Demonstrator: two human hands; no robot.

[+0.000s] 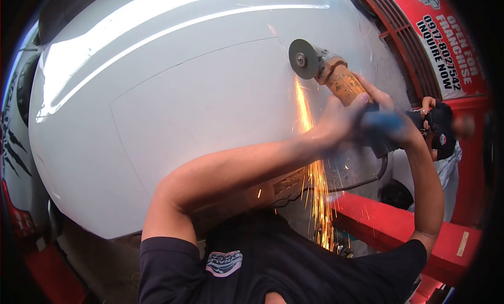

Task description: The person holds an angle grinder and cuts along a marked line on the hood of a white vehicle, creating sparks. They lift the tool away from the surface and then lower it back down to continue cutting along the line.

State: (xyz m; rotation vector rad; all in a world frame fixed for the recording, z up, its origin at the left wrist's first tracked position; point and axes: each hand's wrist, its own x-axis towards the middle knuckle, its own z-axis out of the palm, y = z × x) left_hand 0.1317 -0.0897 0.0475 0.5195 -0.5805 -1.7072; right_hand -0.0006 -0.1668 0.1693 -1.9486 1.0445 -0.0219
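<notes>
An orange angle grinder (344, 83) with a dark cutting disc (304, 59) is held over a large white body panel (210, 94). The disc is at the panel's right part, near the upper right end of a thin outline marked on the surface. Orange sparks (303, 107) stream down from the disc. My left hand (338, 120) is wrapped round the grinder's body, its fingers blurred. My right hand (391, 112) also grips the grinder, partly covered by a blue blur. A dark cord hangs from the tool's rear end.
A red beam (394, 225) crosses the lower right. Another person (443, 128) in dark clothes stands at the right, below a red sign (446, 41) with lettering. Part of another vehicle (18, 136) shows at the far left.
</notes>
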